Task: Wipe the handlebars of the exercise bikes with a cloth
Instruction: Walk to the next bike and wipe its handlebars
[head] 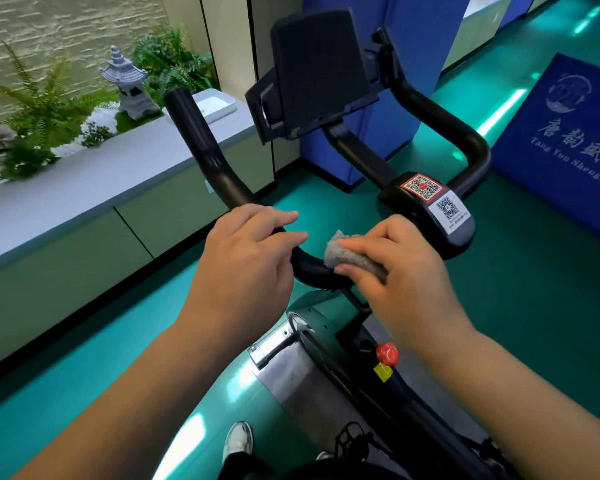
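Handlebars (312,268) under my cloth (340,249), right hand (406,271) pinching it, left hand (246,258) resting loose; that small wad could slip off the curve.

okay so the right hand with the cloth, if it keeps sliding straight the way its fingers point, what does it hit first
Most likely the left hand. The right hand presses the grey cloth on the handlebar, fingers pointing left along the bar toward it. Depth is hard to judge from this view.
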A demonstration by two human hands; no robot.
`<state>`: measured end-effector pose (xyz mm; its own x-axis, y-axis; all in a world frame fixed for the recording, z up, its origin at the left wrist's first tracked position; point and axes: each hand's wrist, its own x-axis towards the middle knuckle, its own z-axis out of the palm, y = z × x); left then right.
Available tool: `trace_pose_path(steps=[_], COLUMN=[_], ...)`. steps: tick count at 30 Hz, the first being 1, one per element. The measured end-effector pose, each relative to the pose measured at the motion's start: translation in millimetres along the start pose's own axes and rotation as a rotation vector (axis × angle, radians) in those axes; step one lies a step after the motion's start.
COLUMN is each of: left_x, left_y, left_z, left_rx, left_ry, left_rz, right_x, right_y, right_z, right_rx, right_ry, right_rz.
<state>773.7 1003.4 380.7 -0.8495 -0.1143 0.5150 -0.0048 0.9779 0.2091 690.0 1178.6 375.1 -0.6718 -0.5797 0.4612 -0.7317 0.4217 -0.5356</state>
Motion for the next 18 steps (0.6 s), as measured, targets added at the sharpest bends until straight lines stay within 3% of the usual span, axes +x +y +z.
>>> trace_pose_path(steps=[6, 12, 18], left_x=[-0.4, -1.2, 0.5], left_y=[1.7, 1.8, 3.0], left_z=[-1.0, 0.6, 1.1], left_rx=[-0.011, -0.026, -0.024], left_ry=[-0.011, 0.000, 0.009], left_rz=[-0.092, -0.111, -0.117], right_x=[1.1, -9.3, 5.7], right_y=[20.7, 12.6, 32.5], right_z=[-18.5, -2.6, -11.1], right_rx=[0.016, 0.069, -0.059], right_ry=[0.131, 0.122, 0.261], right_rz=[0.210, 0.102, 0.195])
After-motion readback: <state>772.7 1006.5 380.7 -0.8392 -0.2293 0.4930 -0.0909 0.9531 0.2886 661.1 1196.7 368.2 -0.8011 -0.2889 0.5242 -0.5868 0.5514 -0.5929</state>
